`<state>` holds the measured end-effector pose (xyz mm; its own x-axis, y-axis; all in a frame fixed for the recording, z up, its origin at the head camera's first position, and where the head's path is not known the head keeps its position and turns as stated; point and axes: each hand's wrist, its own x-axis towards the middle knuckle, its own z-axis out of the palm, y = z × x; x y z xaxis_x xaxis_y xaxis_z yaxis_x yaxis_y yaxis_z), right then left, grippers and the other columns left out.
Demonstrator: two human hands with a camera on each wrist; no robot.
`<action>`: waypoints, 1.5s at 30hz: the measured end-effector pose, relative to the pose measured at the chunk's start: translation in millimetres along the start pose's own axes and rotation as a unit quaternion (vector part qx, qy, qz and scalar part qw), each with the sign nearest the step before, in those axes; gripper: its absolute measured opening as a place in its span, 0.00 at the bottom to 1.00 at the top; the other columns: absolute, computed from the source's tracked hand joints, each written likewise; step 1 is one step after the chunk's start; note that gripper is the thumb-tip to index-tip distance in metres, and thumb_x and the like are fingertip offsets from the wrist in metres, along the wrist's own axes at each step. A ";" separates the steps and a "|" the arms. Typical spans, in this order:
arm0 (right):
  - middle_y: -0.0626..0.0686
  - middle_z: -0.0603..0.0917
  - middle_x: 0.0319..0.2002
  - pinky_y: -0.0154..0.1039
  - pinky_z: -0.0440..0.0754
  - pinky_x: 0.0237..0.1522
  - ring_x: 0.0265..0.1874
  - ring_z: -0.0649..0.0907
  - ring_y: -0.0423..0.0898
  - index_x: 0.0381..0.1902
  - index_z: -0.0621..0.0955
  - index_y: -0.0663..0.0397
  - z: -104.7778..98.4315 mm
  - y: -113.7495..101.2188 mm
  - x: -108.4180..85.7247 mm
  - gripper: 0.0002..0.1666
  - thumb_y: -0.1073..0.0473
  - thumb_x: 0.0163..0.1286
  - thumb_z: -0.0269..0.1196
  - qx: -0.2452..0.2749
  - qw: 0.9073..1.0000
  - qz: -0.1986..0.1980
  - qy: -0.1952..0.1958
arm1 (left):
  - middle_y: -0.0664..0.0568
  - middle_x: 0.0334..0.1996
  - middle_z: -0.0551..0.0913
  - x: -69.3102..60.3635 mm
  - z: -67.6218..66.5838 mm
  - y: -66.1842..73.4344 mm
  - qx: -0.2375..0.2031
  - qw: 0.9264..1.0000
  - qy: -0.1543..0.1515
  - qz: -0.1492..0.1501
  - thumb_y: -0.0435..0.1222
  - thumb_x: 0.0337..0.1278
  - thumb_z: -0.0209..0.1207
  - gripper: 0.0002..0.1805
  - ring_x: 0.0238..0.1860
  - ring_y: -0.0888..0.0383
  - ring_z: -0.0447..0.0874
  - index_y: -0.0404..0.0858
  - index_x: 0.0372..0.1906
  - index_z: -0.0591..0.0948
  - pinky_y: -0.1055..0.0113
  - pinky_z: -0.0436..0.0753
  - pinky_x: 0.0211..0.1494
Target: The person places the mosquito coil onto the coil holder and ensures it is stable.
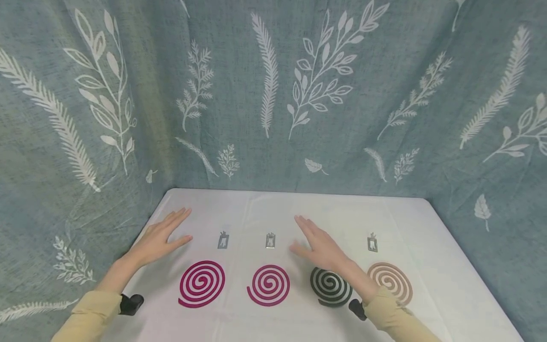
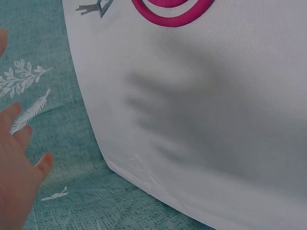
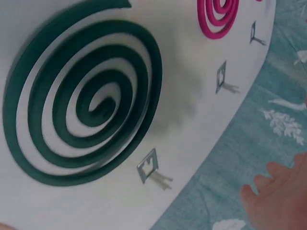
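Note:
My left hand (image 1: 159,240) hovers above the left side of the white table, fingers extended and thumb spread, holding nothing. Nearest to it lies a magenta mosquito coil (image 1: 201,283). My right hand (image 1: 322,247) is held over the table past a dark green mosquito coil (image 1: 330,282), also with straight fingers and nothing in them. Between the hands lie a second magenta coil (image 1: 269,283) and two small metal coil stands, one left (image 1: 219,242) and one right (image 1: 267,242). The right forearm partly covers a tan coil (image 1: 390,283). In the right wrist view, a metal stand (image 3: 140,173) lies beside the green coil.
Another metal stand (image 1: 369,244) lies right of the right hand, behind the tan coil. The white-covered table (image 1: 448,275) meets a blue-green leaf-patterned curtain (image 1: 239,95) at its back and sides. Dark wrist straps (image 1: 131,305) show at both sleeves.

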<state>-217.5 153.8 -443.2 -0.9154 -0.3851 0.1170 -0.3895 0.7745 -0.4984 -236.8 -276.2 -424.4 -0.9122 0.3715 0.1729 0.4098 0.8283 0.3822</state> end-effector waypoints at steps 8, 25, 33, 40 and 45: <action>0.51 0.58 0.74 0.53 0.59 0.71 0.73 0.59 0.53 0.75 0.53 0.45 15.3 -9.8 9.9 0.47 0.36 0.66 0.56 0.011 0.999 -0.022 -0.021 | 0.37 0.70 0.61 1.1 0.7 2.6 -0.004 1.000 -0.005 0.008 0.52 0.60 0.57 0.39 0.68 0.34 0.59 0.43 0.73 0.58 0.33 0.59 0.63; 0.54 0.63 0.72 0.48 0.61 0.71 0.72 0.61 0.50 0.73 0.57 0.53 47.4 -41.9 27.4 0.43 0.41 0.67 0.56 0.080 0.993 -0.012 -0.089 | 0.36 0.69 0.63 0.3 7.0 2.9 -0.050 0.998 -0.044 -0.008 0.48 0.61 0.57 0.36 0.68 0.35 0.60 0.37 0.70 0.63 0.37 0.63 0.65; 0.60 0.66 0.69 0.51 0.63 0.69 0.70 0.64 0.55 0.70 0.61 0.59 57.8 -51.6 29.3 0.39 0.45 0.69 0.55 0.122 0.987 -0.006 -0.108 | 0.31 0.65 0.67 -0.9 7.5 3.5 -0.089 0.994 -0.060 -0.010 0.44 0.61 0.58 0.32 0.66 0.32 0.61 0.30 0.65 0.68 0.38 0.64 0.65; 0.59 0.69 0.67 0.51 0.69 0.65 0.66 0.70 0.55 0.69 0.63 0.60 65.1 -59.5 30.2 0.37 0.45 0.69 0.54 0.151 0.981 0.001 -0.118 | 0.30 0.63 0.68 -0.6 6.2 1.2 -0.117 0.988 -0.095 -0.026 0.43 0.62 0.57 0.31 0.65 0.30 0.62 0.28 0.64 0.68 0.37 0.66 0.62; 0.57 0.70 0.67 0.50 0.72 0.63 0.64 0.72 0.55 0.69 0.64 0.58 68.9 -65.8 33.3 0.36 0.46 0.69 0.55 0.168 0.978 0.001 -0.124 | 0.28 0.61 0.70 -0.7 5.8 -4.5 -0.149 0.980 -0.133 -0.022 0.41 0.62 0.57 0.30 0.63 0.29 0.64 0.26 0.63 0.68 0.38 0.69 0.60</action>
<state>-215.4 55.5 -465.7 -0.8476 -0.5254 -0.0748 -0.2948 0.5833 -0.7569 -238.1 -277.7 -431.5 -0.8807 0.4675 -0.0764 0.3168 0.7012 0.6387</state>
